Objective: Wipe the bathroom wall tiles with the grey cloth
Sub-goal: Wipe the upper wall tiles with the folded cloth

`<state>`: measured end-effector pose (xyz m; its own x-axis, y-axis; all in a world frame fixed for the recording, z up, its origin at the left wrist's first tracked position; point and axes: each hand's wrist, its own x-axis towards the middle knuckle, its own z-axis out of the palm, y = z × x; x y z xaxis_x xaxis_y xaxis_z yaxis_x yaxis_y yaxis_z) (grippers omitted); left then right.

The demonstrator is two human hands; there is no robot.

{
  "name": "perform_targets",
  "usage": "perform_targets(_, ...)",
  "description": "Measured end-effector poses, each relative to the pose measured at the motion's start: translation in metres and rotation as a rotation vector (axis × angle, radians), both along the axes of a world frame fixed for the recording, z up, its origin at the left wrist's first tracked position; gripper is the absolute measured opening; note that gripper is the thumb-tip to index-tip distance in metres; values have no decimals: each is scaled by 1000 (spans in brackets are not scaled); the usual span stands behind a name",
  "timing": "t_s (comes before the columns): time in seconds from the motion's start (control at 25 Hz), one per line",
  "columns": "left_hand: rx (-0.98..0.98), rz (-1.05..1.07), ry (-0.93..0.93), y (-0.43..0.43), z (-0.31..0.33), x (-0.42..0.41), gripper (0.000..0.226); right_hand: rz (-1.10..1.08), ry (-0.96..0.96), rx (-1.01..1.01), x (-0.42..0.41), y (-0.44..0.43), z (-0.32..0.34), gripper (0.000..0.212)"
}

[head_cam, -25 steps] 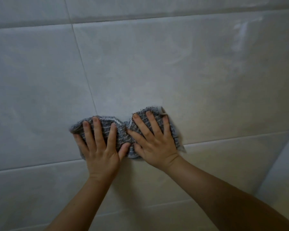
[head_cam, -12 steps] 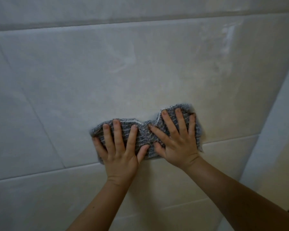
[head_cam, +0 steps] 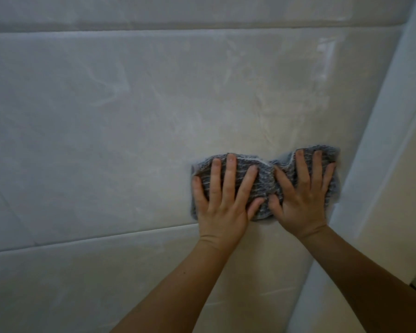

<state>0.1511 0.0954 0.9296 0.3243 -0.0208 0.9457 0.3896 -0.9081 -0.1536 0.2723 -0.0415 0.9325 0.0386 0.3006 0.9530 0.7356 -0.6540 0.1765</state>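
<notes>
Hands flat, fingers spread: we press our left hand [head_cam: 222, 205] and right hand [head_cam: 303, 203] on the grey cloth [head_cam: 265, 186], gripping nothing. Cloth lies bunched against the wall tile [head_cam: 130, 140], just above a grout line [head_cam: 106, 239], with its right edge near the adjoining wall [head_cam: 375, 164].

Bunched grey cloth [head_cam: 265, 180] flat on pale tiles [head_cam: 130, 131].

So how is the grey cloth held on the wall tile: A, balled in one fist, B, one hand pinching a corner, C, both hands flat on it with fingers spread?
C: the left hand and right hand both lie flat on the grey cloth, fingers spread, pressing it against the wall tile.
</notes>
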Motion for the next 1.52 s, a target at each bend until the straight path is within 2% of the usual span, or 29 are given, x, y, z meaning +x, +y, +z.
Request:
perform_targets(0.28,37,-36,111,-21,1,7,60,-62,271,268,-11,3,-31,54)
perform_targets(0.36,74,-30,146,-5,-2,-8,59,-28,295,240,-31,22,-39,54)
perform_targets(0.48,70,3,111,37,-15,-45,59,26,258,126,-61,56,-43,51)
perform_targets(0.64,85,86,133,94,-26,-96,63,89,158,-25,-107,104,-40,60)
perform_targets(0.8,75,68,75,90,17,-87,66,113,72,-53,-100,99,10,52)
perform_targets(0.96,20,18,-23,49,70,-45,63,26,9,40,-51,57,68,57)
perform_targets(1.04,4,-30,-6,31,69,-31,63,-26,97,150,-38,42,56,58)
perform_targets(1.12,42,-56,72,27,43,-29,65,-61,192,215,-39,37,16,57)
perform_targets(1.2,90,-52,164,32,8,-39,68,-68,261,148,-50,39,-29,57)
perform_targets(1.28,134,-24,214,39,-12,-50,69,-50,238,59,-59,42,-51,60)
perform_targets(1.4,122,-23,147,34,24,-42,65,-7,125,-7,-50,38,1,68)
perform_targets(1.52,46,-42,24,13,90,-12,62,-19,79,76,-24,22,81,65)
